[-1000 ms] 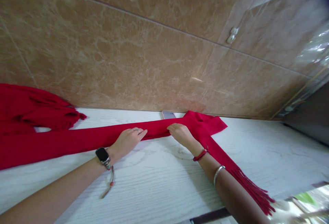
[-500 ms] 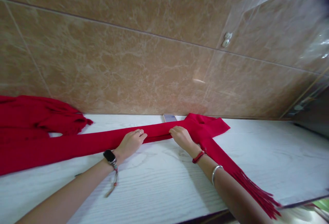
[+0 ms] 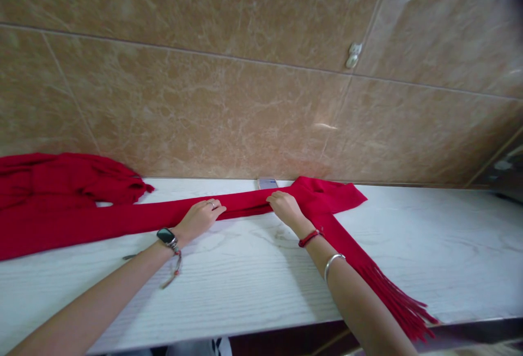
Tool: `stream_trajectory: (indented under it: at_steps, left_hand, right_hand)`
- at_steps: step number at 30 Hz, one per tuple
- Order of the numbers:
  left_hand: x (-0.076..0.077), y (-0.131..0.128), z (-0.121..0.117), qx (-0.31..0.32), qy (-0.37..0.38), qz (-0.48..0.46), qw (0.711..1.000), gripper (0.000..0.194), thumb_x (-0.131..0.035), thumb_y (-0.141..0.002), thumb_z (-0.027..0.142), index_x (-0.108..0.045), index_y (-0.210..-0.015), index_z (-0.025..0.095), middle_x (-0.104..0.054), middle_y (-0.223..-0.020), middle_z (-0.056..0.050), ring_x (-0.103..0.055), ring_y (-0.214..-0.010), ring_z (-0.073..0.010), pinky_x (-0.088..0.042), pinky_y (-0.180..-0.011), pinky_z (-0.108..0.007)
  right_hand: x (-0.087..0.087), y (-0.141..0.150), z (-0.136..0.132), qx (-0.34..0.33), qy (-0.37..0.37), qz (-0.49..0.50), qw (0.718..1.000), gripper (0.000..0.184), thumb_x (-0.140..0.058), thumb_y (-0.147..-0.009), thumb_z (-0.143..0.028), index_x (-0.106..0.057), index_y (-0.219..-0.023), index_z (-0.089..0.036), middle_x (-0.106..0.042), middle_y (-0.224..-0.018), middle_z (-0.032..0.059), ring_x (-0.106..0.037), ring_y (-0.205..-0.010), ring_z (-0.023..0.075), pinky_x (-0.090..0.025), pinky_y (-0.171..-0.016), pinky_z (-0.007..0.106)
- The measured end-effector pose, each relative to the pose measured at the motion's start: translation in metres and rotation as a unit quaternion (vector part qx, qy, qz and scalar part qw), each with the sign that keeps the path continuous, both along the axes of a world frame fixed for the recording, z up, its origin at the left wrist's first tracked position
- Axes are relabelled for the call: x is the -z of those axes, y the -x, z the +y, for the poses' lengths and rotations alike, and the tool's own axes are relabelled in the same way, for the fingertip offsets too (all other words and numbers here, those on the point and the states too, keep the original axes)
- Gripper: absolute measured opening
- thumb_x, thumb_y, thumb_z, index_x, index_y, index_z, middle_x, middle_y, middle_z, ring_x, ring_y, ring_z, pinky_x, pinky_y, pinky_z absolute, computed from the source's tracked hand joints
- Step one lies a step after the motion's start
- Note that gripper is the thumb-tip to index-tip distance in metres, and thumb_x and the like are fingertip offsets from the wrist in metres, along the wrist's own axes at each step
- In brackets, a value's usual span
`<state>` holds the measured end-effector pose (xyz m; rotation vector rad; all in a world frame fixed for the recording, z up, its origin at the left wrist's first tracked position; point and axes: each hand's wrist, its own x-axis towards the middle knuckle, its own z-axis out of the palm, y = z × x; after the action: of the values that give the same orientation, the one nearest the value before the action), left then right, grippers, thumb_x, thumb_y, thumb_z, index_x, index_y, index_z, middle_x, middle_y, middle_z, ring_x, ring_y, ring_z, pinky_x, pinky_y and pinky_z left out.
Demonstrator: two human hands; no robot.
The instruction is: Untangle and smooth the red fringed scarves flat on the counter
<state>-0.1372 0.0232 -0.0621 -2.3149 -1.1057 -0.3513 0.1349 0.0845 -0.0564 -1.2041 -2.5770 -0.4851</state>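
A white wood-grain tabletop (image 3: 253, 290) spans the view, its near edge running along the bottom. Behind it rises a wall of large brown marble-look tiles (image 3: 204, 105) with thin grout lines. A small pale rectangular object (image 3: 268, 183) rests where tabletop meets wall, near the middle. High on the wall, right of centre, sits a small white fitting (image 3: 352, 55).

Wall: large glossy tan marble tiles (image 3: 229, 105), thin grout lines, soft light reflections.
Fitting: small white hook (image 3: 352, 56) on the wall.
Table: white wood-grain top (image 3: 253, 285), set against the wall.
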Motion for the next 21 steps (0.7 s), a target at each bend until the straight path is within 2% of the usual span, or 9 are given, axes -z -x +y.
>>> stream_trajectory:
  at_steps: [11,14,18,21]
  left_hand:
    - [0.001,0.002,0.000,0.008,0.020,-0.007,1.000,0.019,-0.047,-0.083,0.006,-0.061,-0.094,0.012,-0.058,-0.086,-0.007,-0.053,-0.085,-0.0170,-0.046,-0.078,-0.030]
    - [0.000,0.001,0.000,0.003,0.030,-0.007,1.000,0.017,-0.049,-0.082,0.006,-0.061,-0.092,0.012,-0.058,-0.086,-0.006,-0.052,-0.086,-0.0175,-0.045,-0.080,-0.030]
    - [-0.002,-0.001,-0.002,-0.003,0.047,-0.015,0.999,0.019,-0.050,-0.081,0.004,-0.061,-0.094,0.013,-0.058,-0.087,-0.006,-0.053,-0.086,-0.0172,-0.044,-0.083,-0.029]
    - [-0.003,0.000,-0.001,-0.004,0.051,-0.028,0.998,0.021,-0.048,-0.082,0.004,-0.059,-0.097,0.013,-0.058,-0.090,-0.007,-0.054,-0.087,-0.0173,-0.044,-0.082,-0.030]
  right_hand:
    - [0.001,0.005,-0.003,0.010,-0.012,0.026,1.000,0.018,-0.045,-0.083,-0.011,-0.062,-0.080,-0.014,-0.063,-0.078,0.0074,-0.056,-0.078,0.0180,-0.041,-0.069,0.026]
    - [0.002,0.006,-0.004,0.015,-0.009,0.042,0.999,0.014,-0.048,-0.084,-0.014,-0.062,-0.086,-0.014,-0.063,-0.083,0.0063,-0.056,-0.079,0.0163,-0.042,-0.072,0.025]
    - [0.007,0.013,-0.004,-0.075,-0.025,0.075,0.994,0.028,-0.055,-0.082,-0.025,-0.057,-0.109,-0.017,-0.062,-0.099,0.0079,-0.055,-0.092,0.0172,-0.043,-0.079,0.029]
    - [0.013,0.022,-0.003,-0.116,-0.044,0.046,0.991,0.024,-0.053,-0.084,-0.022,-0.060,-0.105,-0.017,-0.064,-0.095,0.0075,-0.055,-0.089,0.0174,-0.043,-0.078,0.030]
